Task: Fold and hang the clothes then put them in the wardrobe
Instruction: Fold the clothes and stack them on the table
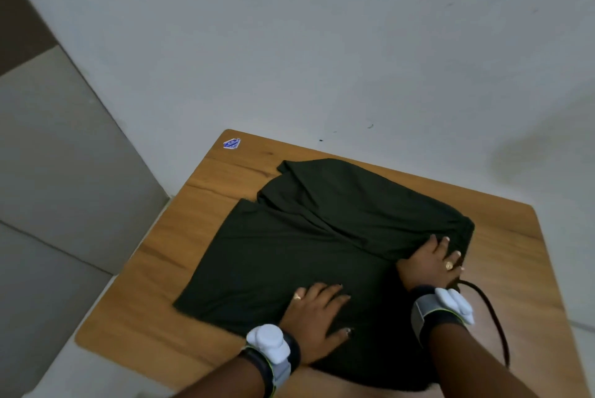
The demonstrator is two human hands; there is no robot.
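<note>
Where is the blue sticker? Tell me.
In the head view, the blue sticker sits on the wooden table's far left corner, beyond the dark garment, near the wall.

Dark green garment (289, 243) partly folded, flat on table (167, 256)

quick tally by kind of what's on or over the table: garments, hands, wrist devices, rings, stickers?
Dark garment: 1
Hands: 2, left hand, right hand
White wrist devices: 2, and
Rings: 2, and
Blue sticker: 1
Total: 8, all on or over the wooden table
</note>
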